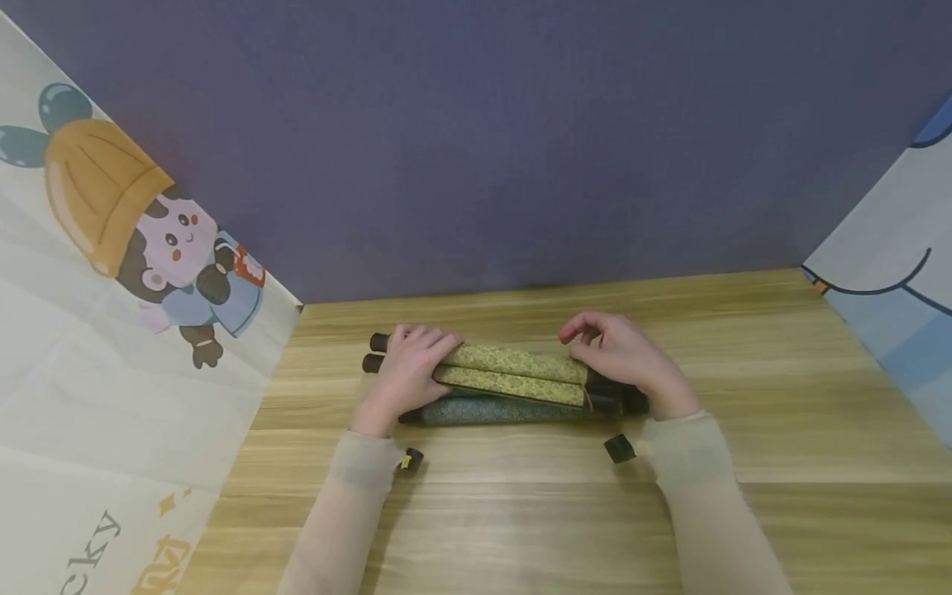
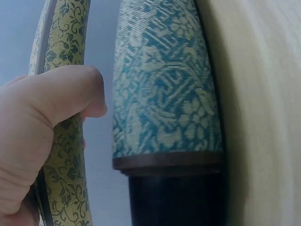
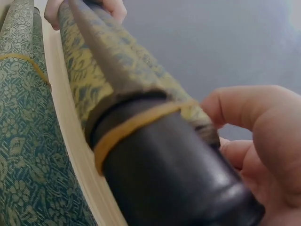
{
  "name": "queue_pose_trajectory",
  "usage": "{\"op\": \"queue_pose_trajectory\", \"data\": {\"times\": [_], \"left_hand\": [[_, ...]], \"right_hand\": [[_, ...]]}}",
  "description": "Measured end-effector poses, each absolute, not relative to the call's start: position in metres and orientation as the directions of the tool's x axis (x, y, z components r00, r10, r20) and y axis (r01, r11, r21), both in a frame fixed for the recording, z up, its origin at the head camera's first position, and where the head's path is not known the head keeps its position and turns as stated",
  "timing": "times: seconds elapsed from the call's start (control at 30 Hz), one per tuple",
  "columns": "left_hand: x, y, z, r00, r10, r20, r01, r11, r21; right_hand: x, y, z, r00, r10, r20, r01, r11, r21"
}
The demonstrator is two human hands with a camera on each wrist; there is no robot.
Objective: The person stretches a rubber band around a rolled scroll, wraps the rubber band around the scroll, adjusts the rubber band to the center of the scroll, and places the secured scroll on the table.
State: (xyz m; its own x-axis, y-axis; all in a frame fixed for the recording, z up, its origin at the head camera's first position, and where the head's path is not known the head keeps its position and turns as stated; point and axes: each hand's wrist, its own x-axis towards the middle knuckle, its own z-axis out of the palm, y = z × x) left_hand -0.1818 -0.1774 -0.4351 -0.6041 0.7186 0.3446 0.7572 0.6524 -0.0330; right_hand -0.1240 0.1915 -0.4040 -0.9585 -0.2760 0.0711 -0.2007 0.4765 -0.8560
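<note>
A rolled scroll (image 1: pixel 513 384) in yellow floral cloth, with two parallel rolls and black end knobs, lies raised over a blue-green patterned scroll (image 1: pixel 491 411). My left hand (image 1: pixel 415 364) grips the yellow scroll near its left end, the thumb (image 2: pixel 70 92) lying across its cloth. At the other end, a tan rubber band (image 3: pixel 136 125) loops round a black knob (image 3: pixel 169 174). My right hand (image 1: pixel 621 355) has its fingers curled by that end, and the band runs up to its fingertips. In the right wrist view the blue-green scroll also carries a band.
The scrolls are over a wood-grain table (image 1: pixel 521 512), with a dark blue-grey panel (image 1: pixel 521 149) behind it. A white cloth with a cartoon figure (image 1: pixel 178 240) hangs at the left, another printed cloth (image 1: pixel 892 248) at the right. Small black wrist cameras (image 1: pixel 620 449) show beside the sleeves.
</note>
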Motion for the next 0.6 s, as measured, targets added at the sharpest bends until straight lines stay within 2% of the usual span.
{"op": "queue_pose_trajectory", "data": {"times": [0.2, 0.6], "left_hand": [[-0.1829, -0.1795, -0.4348, -0.645, 0.689, 0.331, 0.723, 0.69, -0.029], [-0.1854, -0.184, -0.4352, -0.678, 0.654, 0.335, 0.693, 0.721, -0.004]], "right_hand": [[-0.1226, 0.1918, -0.4022, -0.953, -0.269, 0.137, -0.262, 0.515, -0.816], [-0.1228, 0.1918, -0.4012, -0.966, -0.207, 0.154, -0.248, 0.576, -0.779]]}}
